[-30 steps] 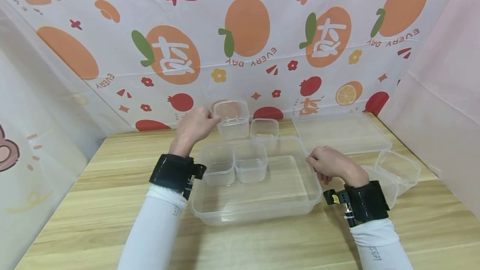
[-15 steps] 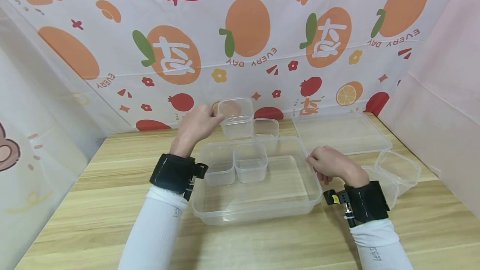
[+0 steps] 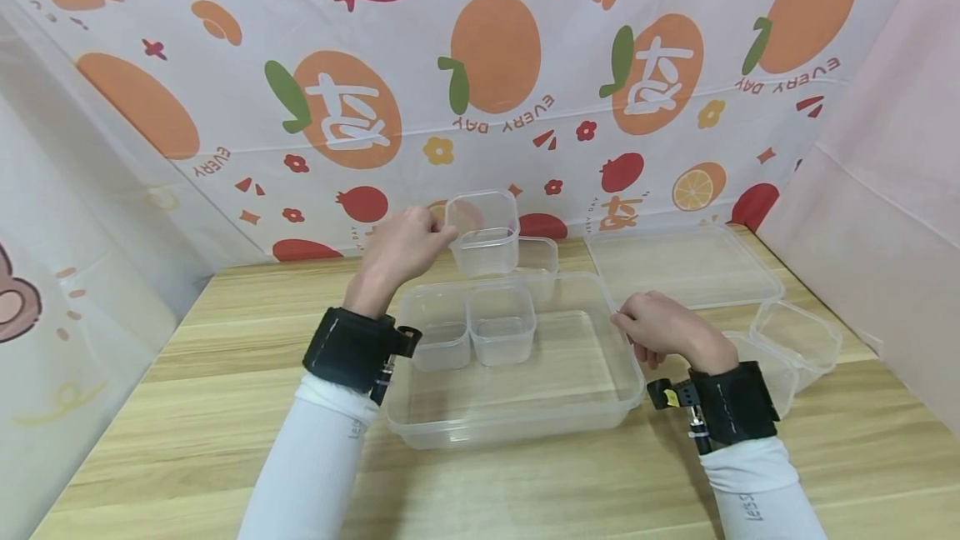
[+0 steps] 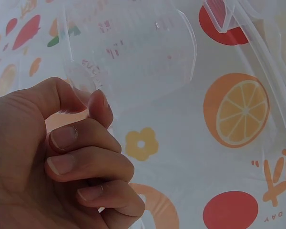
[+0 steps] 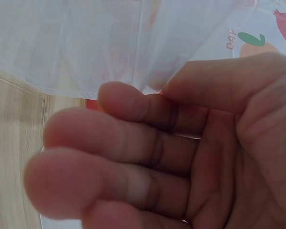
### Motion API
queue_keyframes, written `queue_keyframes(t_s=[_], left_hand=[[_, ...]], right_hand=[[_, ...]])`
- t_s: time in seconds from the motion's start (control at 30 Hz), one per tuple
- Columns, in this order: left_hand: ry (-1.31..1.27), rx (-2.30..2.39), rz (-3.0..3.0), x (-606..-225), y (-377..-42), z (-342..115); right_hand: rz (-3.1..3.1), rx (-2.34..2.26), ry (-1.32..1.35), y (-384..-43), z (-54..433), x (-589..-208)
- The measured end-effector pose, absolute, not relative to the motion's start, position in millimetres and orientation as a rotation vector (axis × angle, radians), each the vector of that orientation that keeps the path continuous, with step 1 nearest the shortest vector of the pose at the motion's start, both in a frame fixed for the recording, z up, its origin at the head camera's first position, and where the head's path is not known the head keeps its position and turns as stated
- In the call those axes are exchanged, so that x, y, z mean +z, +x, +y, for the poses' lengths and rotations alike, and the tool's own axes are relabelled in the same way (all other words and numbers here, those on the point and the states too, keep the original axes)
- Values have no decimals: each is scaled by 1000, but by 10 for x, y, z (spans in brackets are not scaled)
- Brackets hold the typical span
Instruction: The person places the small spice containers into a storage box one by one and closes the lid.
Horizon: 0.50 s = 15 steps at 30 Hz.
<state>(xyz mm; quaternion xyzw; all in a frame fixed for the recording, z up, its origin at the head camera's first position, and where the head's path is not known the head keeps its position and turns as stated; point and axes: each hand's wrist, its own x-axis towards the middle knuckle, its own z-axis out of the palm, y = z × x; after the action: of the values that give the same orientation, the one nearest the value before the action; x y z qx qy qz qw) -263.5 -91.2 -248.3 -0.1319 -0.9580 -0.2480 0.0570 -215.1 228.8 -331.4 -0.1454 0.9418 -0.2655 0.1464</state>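
Note:
My left hand [image 3: 405,248] pinches the rim of a small clear plastic container [image 3: 485,236] between thumb and forefinger, holding it up behind the large box; in the left wrist view this container [image 4: 138,57] hangs from the fingertips. My right hand [image 3: 667,327] grips the right rim of a large clear rectangular box [image 3: 517,415], thumb and forefinger on its edge; the right wrist view shows the box wall [image 5: 100,43] between them. Inside the large box, a small container [image 3: 438,348] sits at the back left, with another small container [image 3: 502,340] beside it.
Behind the large box stands a further small container [image 3: 542,254]. A flat clear lid [image 3: 682,265] lies at the back right. Two small containers, one [image 3: 798,340] partly overlapping the other [image 3: 761,369], are by the right wrist. A fruit-print cloth [image 3: 495,148] hangs behind the wooden table [image 3: 187,407].
My left hand has shifted rightward and slightly up with the small container, which now overlaps the view of the one behind the box. The right hand stays on the rim.

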Motion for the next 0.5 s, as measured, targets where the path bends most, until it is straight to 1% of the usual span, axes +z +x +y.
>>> queue_keyframes(t_s=[0.5], left_hand=[[-427, -803, -2904, -2449, -2569, -797]], right_hand=[[2704, -751, -396, -2162, 2290, -3305]])
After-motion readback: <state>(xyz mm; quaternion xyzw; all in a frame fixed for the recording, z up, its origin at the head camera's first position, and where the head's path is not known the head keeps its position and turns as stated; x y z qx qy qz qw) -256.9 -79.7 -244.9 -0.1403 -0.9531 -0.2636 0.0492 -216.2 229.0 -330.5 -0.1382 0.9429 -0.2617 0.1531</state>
